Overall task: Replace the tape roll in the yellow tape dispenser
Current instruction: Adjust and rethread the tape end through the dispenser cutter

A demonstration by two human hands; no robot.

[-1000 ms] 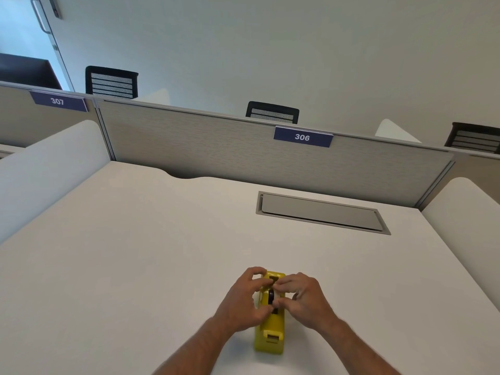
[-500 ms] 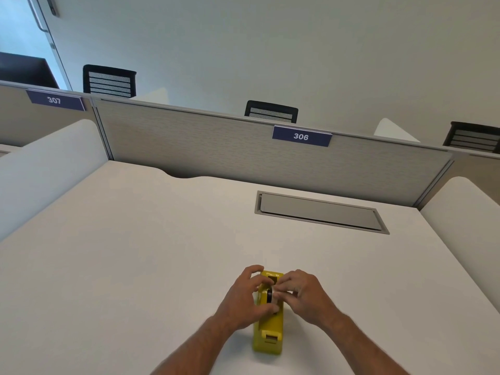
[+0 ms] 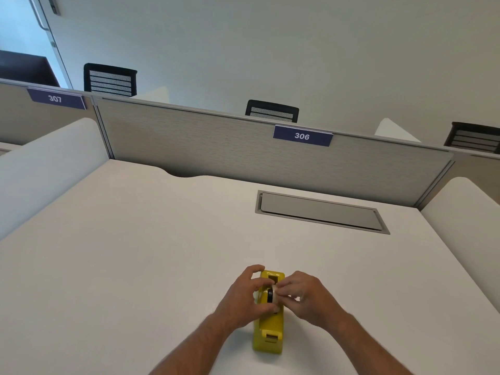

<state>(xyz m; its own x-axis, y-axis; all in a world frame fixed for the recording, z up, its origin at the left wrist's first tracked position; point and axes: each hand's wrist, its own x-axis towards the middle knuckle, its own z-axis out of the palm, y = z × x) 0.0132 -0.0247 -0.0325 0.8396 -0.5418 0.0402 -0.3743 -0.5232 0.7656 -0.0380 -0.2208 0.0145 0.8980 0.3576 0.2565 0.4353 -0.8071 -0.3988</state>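
The yellow tape dispenser [image 3: 269, 331] stands on the white desk [image 3: 135, 266] near its front edge, cutter end toward me. A tape roll [image 3: 272, 293] with a black core and pale tape sits upright in the dispenser's well, partly raised. My left hand [image 3: 240, 299] curls round the roll from the left, thumb low and fingers over the top. My right hand [image 3: 305, 299] pinches the roll's right side with thumb and fingertips. The fingers hide most of the roll.
A grey flap lid [image 3: 320, 212] is set into the desk behind the dispenser. A grey partition [image 3: 216, 147] with the label 306 closes the back. White side screens [image 3: 40, 169] rise left and right. Chair backs show beyond the partition.
Both hands stay on the roll at the dispenser's well. The roll looks slightly higher and more exposed than before. The dispenser has not shifted.
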